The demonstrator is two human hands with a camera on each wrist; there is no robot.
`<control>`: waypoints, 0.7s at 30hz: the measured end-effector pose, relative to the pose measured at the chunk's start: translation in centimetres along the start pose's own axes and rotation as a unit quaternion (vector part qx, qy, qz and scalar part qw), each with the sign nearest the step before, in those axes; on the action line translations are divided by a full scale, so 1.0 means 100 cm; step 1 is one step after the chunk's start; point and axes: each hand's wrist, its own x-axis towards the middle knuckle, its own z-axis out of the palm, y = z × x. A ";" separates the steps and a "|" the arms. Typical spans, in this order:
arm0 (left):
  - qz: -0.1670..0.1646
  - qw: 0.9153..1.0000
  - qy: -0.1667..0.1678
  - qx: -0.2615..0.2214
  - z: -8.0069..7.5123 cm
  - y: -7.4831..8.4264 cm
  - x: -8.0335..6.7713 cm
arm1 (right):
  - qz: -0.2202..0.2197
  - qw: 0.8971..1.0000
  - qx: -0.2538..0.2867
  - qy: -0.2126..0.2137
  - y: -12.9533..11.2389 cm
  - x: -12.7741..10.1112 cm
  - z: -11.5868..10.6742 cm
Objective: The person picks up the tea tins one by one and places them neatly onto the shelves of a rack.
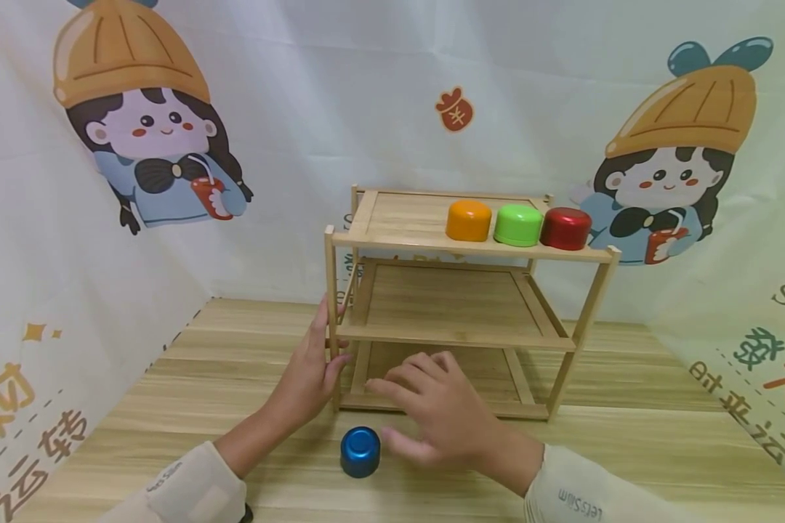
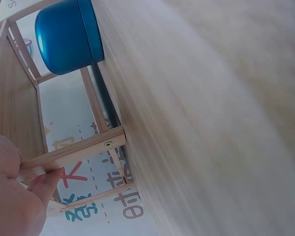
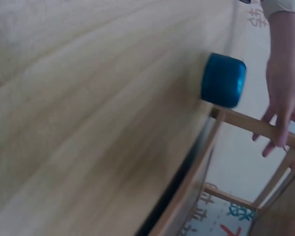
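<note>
Your left hand [image 1: 307, 374] grips the front left post of the three-tier wooden rack [image 1: 392, 330]. Your right hand [image 1: 441, 418] hovers with relaxed, spread fingers, holding nothing, just beside the round blue metal tin [image 1: 360, 451] standing on the wooden table [image 1: 628, 450] before the rack's front left corner. The orange tin [image 1: 469, 220], green tin [image 1: 518, 224] and red tin [image 1: 565, 228] already sit at the top shelf's right front edge; by my reading the blue one is left.

Blue cup [image 1: 360, 451] glossy, metallic sheen; rack [image 1: 392, 330] pale matt wood; table [image 1: 628, 436] smooth woodgrain.
</note>
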 end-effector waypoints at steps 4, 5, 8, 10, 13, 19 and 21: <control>0.001 1.000 -0.001 0.000 -0.001 0.000 0.000 | -0.006 1.000 -0.004 -0.014 -0.008 0.000 0.010; 0.001 1.000 -0.001 0.000 -0.001 0.000 0.000 | -0.007 1.000 -0.006 -0.019 -0.010 0.000 0.013; -0.001 1.000 -0.002 0.000 -0.002 0.001 0.000 | -0.007 0.999 -0.001 -0.037 -0.014 0.000 0.018; -0.002 1.000 -0.002 -0.001 -0.002 0.000 0.000 | -0.002 0.999 0.009 -0.053 -0.017 0.000 0.021; -0.004 1.000 -0.003 -0.001 -0.001 0.000 -0.001 | 0.006 0.997 0.021 -0.077 -0.019 -0.002 0.026; 0.008 1.000 0.005 -0.001 0.000 -0.001 -0.001 | 0.018 0.993 0.037 -0.114 -0.021 -0.004 0.035; 0.012 1.000 0.008 -0.002 0.000 -0.001 -0.001 | 0.017 0.991 0.035 -0.126 -0.022 -0.004 0.038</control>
